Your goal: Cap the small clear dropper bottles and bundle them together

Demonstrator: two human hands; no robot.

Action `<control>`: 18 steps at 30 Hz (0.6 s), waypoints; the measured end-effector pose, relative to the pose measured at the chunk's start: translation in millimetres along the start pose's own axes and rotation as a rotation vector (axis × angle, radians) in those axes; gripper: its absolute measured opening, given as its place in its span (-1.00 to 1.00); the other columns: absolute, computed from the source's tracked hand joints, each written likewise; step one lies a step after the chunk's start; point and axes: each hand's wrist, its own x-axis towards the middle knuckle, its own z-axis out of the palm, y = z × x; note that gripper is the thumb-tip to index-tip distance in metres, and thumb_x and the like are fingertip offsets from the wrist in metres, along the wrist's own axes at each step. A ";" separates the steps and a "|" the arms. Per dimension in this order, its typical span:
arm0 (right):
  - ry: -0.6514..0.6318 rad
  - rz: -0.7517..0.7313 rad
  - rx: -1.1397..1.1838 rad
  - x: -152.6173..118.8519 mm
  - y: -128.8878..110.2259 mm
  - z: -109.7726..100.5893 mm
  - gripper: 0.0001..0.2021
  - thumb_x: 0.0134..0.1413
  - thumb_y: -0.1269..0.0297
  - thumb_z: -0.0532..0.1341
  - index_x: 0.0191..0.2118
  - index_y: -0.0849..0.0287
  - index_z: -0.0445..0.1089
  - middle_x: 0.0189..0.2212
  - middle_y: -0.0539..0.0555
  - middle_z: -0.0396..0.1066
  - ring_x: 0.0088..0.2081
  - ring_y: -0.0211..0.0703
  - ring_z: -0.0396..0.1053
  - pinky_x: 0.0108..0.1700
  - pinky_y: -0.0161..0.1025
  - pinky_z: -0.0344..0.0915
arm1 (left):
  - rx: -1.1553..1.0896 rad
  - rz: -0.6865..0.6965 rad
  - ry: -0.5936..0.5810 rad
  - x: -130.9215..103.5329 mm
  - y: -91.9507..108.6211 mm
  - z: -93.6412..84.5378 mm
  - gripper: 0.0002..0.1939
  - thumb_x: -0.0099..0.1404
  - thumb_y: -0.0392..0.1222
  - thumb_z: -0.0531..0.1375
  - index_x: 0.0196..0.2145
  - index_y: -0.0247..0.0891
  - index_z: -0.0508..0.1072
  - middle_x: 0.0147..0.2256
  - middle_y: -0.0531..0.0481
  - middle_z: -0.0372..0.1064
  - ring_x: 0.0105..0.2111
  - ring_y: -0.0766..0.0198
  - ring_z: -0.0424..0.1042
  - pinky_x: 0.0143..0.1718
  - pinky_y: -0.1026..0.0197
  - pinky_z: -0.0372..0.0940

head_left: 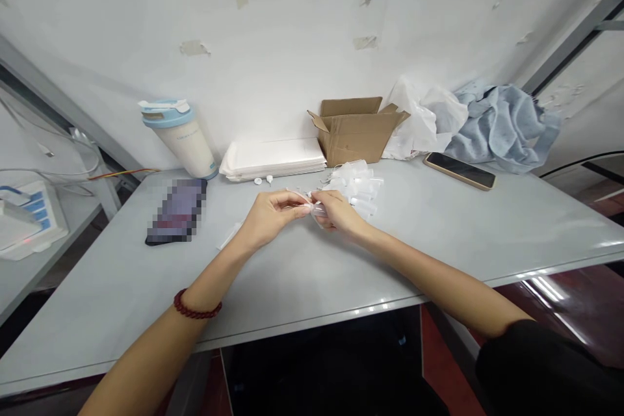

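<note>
Over the middle of the grey table, my two hands meet at a small translucent plastic tube (319, 210). My right hand (342, 214) is closed around the tube's body. At its left end, my left hand (277, 210) pinches with thumb and forefinger; a thin whitish strip shows between those fingers, its kind unclear. Just behind my right hand lies a pile of similar translucent tubes (359, 183), partly hidden by it. Two small white caps (264, 180) sit beyond my left hand. A flat clear-white piece (229, 235) lies partly behind my left wrist.
Along the wall stand a tumbler (182, 140), a stack of white envelopes (275, 159), an open cardboard box (353, 133), a white plastic bag (424, 117) and a blue cloth (509, 127). A phone (461, 170) lies right, a blurred-out dark item (178, 211) left.
</note>
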 end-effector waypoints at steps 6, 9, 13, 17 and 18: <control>0.093 -0.125 -0.120 -0.2 6.4 2.0 -0.75 0.14 0.12 0.05 -0.45 0.16 0.23 -0.67 -0.13 0.07 -0.65 -0.38 -0.02 -0.62 -0.40 -0.07 | -0.043 -0.169 -0.146 -0.1 -2.8 -4.8 -0.69 0.17 0.04 0.29 -0.41 -0.32 0.56 -0.45 -0.06 0.50 -0.44 0.24 0.47 -0.29 0.19 0.37; 0.122 -0.165 -0.137 0.1 10.0 2.0 -0.72 0.15 0.01 0.07 -0.36 0.14 0.25 -0.63 -0.14 0.10 -0.61 -0.36 0.05 -0.57 -0.40 0.01 | -0.067 -0.247 -0.214 -0.3 -2.1 -4.6 -0.64 0.17 0.07 0.28 -0.51 -0.33 0.50 -0.54 -0.03 0.45 -0.57 0.29 0.42 -0.44 0.23 0.34; 0.085 -0.275 -0.206 0.0 10.5 0.0 -0.69 0.16 -0.04 0.08 -0.33 0.14 0.22 -0.64 -0.14 0.13 -0.58 -0.33 0.10 -0.52 -0.37 0.04 | -0.108 -0.264 -0.134 0.6 -2.4 -2.9 -0.62 0.18 0.05 0.27 -0.57 -0.33 0.44 -0.60 0.00 0.38 -0.62 0.33 0.37 -0.52 0.26 0.29; 0.154 -0.471 -0.377 -0.6 9.3 -1.4 -0.76 0.12 0.09 0.17 -0.27 0.18 0.32 -0.46 -0.03 0.32 -0.48 -0.30 0.18 -0.42 -0.33 0.11 | -0.187 -0.269 0.005 3.3 -4.3 -5.4 -0.64 0.18 0.03 0.26 -0.57 -0.34 0.42 -0.61 0.03 0.31 -0.61 0.35 0.34 -0.57 0.29 0.26; 0.166 -0.503 -0.406 -0.7 9.0 -1.5 -0.77 0.11 0.11 0.17 -0.26 0.19 0.34 -0.42 0.00 0.35 -0.45 -0.29 0.20 -0.40 -0.32 0.13 | -0.195 -0.262 0.018 3.9 -4.5 -6.5 -0.64 0.17 0.03 0.27 -0.56 -0.34 0.42 -0.59 0.03 0.32 -0.61 0.36 0.34 -0.57 0.29 0.26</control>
